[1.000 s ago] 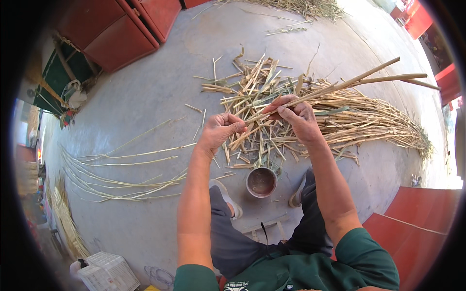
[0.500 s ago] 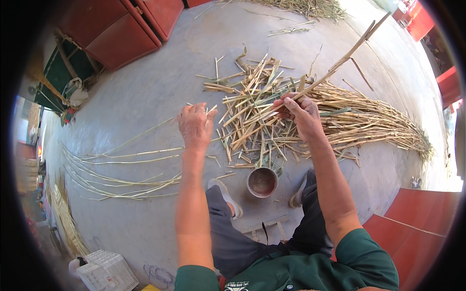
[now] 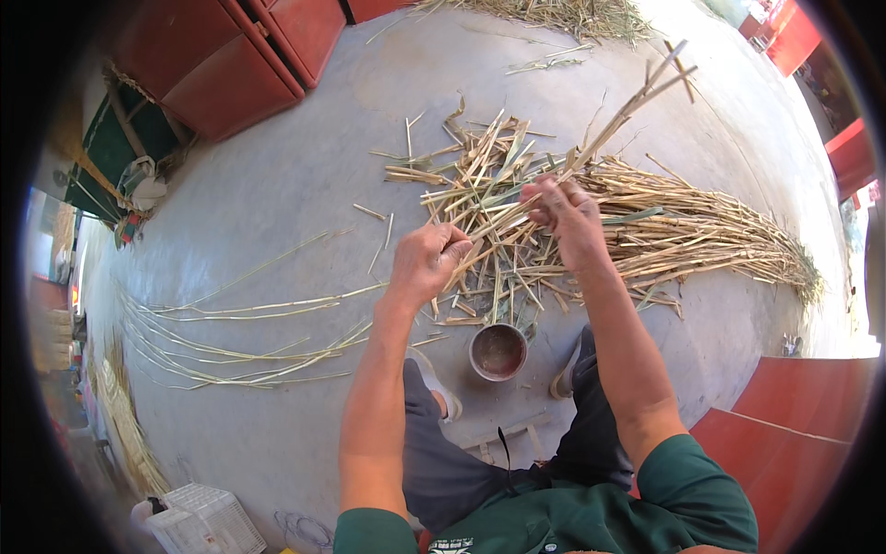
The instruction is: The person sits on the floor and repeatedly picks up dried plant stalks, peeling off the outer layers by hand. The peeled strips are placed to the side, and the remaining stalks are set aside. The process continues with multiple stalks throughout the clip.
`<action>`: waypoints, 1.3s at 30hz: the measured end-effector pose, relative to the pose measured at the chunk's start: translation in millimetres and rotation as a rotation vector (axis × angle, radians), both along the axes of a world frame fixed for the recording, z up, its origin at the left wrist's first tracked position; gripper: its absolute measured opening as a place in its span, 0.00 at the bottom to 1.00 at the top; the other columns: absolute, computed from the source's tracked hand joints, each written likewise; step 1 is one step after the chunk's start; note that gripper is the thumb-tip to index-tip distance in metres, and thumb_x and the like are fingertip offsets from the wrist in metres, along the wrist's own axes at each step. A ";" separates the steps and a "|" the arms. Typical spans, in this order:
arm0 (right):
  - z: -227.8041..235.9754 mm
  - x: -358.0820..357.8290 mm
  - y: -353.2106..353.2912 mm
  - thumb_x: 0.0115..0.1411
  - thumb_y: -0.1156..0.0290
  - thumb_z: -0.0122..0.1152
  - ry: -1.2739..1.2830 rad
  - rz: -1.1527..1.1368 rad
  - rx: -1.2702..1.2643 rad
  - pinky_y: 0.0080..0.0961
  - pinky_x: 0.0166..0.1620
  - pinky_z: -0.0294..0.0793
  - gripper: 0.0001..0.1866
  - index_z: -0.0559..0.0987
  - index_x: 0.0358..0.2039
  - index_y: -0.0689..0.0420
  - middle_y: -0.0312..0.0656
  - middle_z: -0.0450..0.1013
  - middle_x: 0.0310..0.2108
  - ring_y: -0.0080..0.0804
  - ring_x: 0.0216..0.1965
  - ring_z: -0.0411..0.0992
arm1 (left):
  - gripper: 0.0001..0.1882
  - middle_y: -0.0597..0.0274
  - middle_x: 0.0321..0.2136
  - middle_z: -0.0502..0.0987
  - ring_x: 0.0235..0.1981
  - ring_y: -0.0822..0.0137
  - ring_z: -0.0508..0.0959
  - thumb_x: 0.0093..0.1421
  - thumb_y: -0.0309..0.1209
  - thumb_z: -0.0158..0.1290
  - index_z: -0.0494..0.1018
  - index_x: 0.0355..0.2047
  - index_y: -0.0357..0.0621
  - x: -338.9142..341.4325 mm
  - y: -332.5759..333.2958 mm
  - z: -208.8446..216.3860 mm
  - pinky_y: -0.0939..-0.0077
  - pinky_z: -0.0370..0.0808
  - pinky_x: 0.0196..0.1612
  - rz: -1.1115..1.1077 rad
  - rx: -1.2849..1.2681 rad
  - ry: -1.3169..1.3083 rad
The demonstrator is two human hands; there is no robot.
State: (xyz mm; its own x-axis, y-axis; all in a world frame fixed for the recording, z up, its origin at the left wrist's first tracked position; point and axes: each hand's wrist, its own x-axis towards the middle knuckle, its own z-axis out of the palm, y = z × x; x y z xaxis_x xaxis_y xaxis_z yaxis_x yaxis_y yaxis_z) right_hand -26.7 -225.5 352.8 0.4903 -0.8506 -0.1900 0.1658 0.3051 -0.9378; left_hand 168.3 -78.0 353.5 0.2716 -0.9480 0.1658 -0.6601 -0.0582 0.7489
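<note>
My right hand (image 3: 570, 220) is closed around a dry, straw-coloured plant stalk (image 3: 620, 113), which slants up to the far right and splits into several pieces at its tip. A little lower and to the left, my left hand (image 3: 429, 263) is closed with thumb and fingers pinched together at what looks like the near end of the same stalk. Under both hands lies a heap of short cut stalk pieces and dry leaves (image 3: 489, 166). To the right of it stretches a bundle of long stalks (image 3: 711, 217).
Between my feet stands a small round bowl (image 3: 498, 353). Long thin peeled strips (image 3: 249, 379) lie on the concrete floor to the left. A white plastic basket (image 3: 208, 519) sits at lower left, red cabinets (image 3: 221, 78) at far left. More straw (image 3: 572, 17) lies at the far edge.
My left hand has moved right to the stalk, and small pieces now lie on the floor where it was. The stalk in my right hand has shifted down and towards the left.
</note>
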 end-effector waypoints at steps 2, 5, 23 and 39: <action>-5.3 10.7 19.3 0.68 0.67 0.59 0.018 0.198 -0.001 0.24 0.46 0.79 0.16 0.74 0.52 0.61 0.46 0.79 0.48 0.29 0.47 0.78 | 0.09 0.53 0.30 0.81 0.32 0.58 0.81 0.58 0.31 0.63 0.79 0.33 0.38 -0.3 -1.7 0.4 0.68 0.76 0.37 -0.019 0.013 0.025; -14.3 22.6 35.9 0.67 0.69 0.60 -0.079 0.226 0.009 0.23 0.44 0.79 0.13 0.77 0.47 0.63 0.43 0.80 0.41 0.26 0.42 0.79 | 0.09 0.52 0.30 0.81 0.32 0.58 0.81 0.58 0.31 0.62 0.79 0.33 0.37 -4.2 -6.0 -2.6 0.67 0.75 0.37 -0.032 0.015 0.077; 0.3 -9.6 -12.7 0.66 0.63 0.63 0.089 -0.066 0.047 0.19 0.35 0.78 0.11 0.78 0.38 0.59 0.40 0.80 0.33 0.25 0.33 0.80 | 0.09 0.55 0.27 0.79 0.30 0.53 0.79 0.56 0.32 0.63 0.78 0.32 0.40 20.4 9.9 -5.9 0.62 0.74 0.34 -0.044 0.081 -0.157; -12.6 8.0 11.4 0.64 0.62 0.66 0.035 -0.112 0.108 0.20 0.31 0.80 0.13 0.76 0.32 0.58 0.42 0.79 0.29 0.28 0.29 0.80 | 0.09 0.62 0.27 0.81 0.29 0.61 0.77 0.55 0.31 0.66 0.80 0.34 0.43 -21.5 -8.4 -3.4 0.66 0.71 0.38 0.340 -0.432 0.089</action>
State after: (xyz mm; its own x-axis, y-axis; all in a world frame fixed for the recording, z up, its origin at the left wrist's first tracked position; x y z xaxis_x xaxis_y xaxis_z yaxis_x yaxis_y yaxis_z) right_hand -18.6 -214.1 340.1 0.3848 -0.8734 -0.2985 0.1721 0.3856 -0.9065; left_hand 146.8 -86.4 350.1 0.5810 -0.6557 0.4822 -0.5908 0.0677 0.8040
